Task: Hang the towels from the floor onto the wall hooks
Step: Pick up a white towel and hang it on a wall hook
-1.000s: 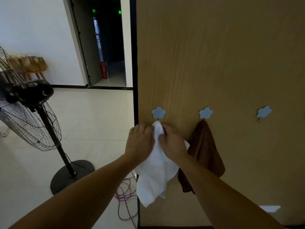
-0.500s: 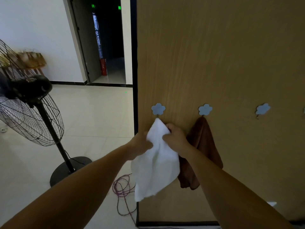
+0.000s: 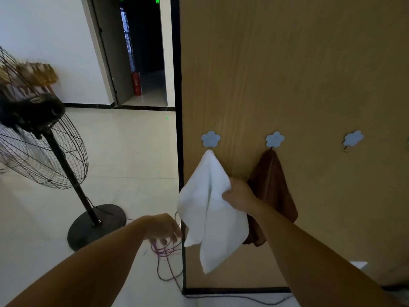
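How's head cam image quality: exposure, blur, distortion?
Head view: dim and underexposed, hallway nearly black; wide-angle bends the edge of the wooden panel; left hand motion-blurred, fan soft at the frame edge; white towel, right hand and hooks reasonably sharp.

A black pedestal fan (image 3: 33,114) stands on the pale floor (image 3: 132,151), purple cable (image 3: 162,251) coiled nearby.

Pale floor (image 3: 132,156) with fan stand (image 3: 97,224), cable (image 3: 164,259)

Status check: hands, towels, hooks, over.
Left hand open, holding nothing. Right hand grips white towel, which hangs from left hook. Brown towel on middle hook; right hook bare. Fan well left, apart.
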{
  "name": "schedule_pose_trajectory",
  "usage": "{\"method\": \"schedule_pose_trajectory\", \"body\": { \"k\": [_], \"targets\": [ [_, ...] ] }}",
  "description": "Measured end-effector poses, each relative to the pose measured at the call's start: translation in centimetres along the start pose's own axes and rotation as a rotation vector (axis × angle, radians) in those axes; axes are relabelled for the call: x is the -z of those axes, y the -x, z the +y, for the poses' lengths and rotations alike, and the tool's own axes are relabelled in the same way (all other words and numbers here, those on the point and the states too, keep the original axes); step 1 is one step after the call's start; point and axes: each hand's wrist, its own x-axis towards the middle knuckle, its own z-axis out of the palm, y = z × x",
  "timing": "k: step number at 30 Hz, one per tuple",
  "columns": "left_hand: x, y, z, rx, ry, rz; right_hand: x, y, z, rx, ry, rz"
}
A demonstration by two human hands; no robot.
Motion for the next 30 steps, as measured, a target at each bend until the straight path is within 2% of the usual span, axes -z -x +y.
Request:
{"method": "schedule_pose_trajectory", "body": {
  "k": [2,4,6,8,9,11,14,17,19,21,23,24,28,30],
  "targets": [
    [0.4,-0.5,-0.1,-0.027,-0.064,0.203,0.1,-0.1,-0.1,0.034,0.001,0.034],
    [1.3,-0.5,0.7,-0.061,-0.116,0.577,0.1,-0.3,-0.7,0.051,-0.001,0.12],
    [2.5,0.5,2.1,-0.153,0.104,0.957,0.1,-0.6,-1.7,0.064,0.001,0.216],
    [3.1,1.7,3.9,-0.397,0.255,1.176,-0.2,-0.7,-2.5,0.091,-0.01,0.297],
    [3.1,2.3,5.0,-0.541,0.229,1.2,-0.3,-0.7,-2.7,0.102,-0.02,0.336],
    [3.0,2.9,7.6,-0.736,0.103,1.145,-0.5,-0.6,-3.0,0.12,-0.038,0.401],
    [3.6,2.1,10.8,-0.675,0.009,0.982,-0.1,-0.7,-3.6,0.161,-0.084,0.453],
    [4.1,1.4,12.3,-0.667,0.028,1.009,0.3,-1.0,-4.2,0.212,-0.103,0.494],
    [4.5,1.2,12.0,-0.663,0.117,0.971,0.4,-0.8,-4.2,0.247,-0.128,0.515],
    [4.4,1.0,11.2,-0.666,0.179,0.746,0.7,-0.4,-3.8,0.265,-0.183,0.517],
    [3.6,1.1,10.3,-0.62,0.359,0.468,0.9,-0.1,-3.6,0.26,-0.219,0.493],
    [3.3,1.2,9.8,-0.596,0.45,0.394,0.9,0.0,-3.5,0.261,-0.224,0.479],
    [3.9,2.5,9.5,-0.607,0.75,0.382,1.6,0.3,-3.7,0.252,-0.201,0.386],
    [5.0,3.8,10.2,-0.674,0.794,0.346,2.3,0.5,-4.0,0.199,-0.25,0.273]
  ]
}}
